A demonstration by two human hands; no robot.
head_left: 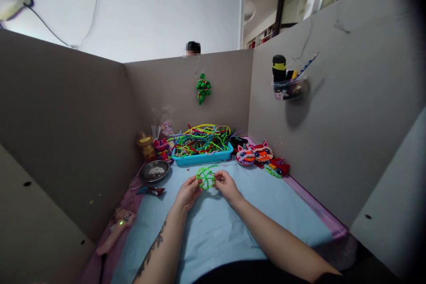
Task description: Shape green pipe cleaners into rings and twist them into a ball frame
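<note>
A round frame of bright green pipe cleaner (206, 179), crossed by strands like wheel spokes, is held up over the blue cloth. My left hand (188, 191) pinches its left edge between thumb and fingers. At the opposite edge, my right hand (227, 185) has its fingertips closed on the frame. One loose green end sticks out at the top toward the right hand. Just beyond both hands stands a blue tray (203, 158) heaped with pipe cleaners (201, 140) of many colours.
A metal bowl (155, 171) with small pale bits and a dark-tipped tool (151, 191) lie left. A pink glue gun (116, 230) rests at the near left. Colourful woven crafts (245, 155) sit right. Grey partitions (186, 84) enclose the table; a person's head shows beyond.
</note>
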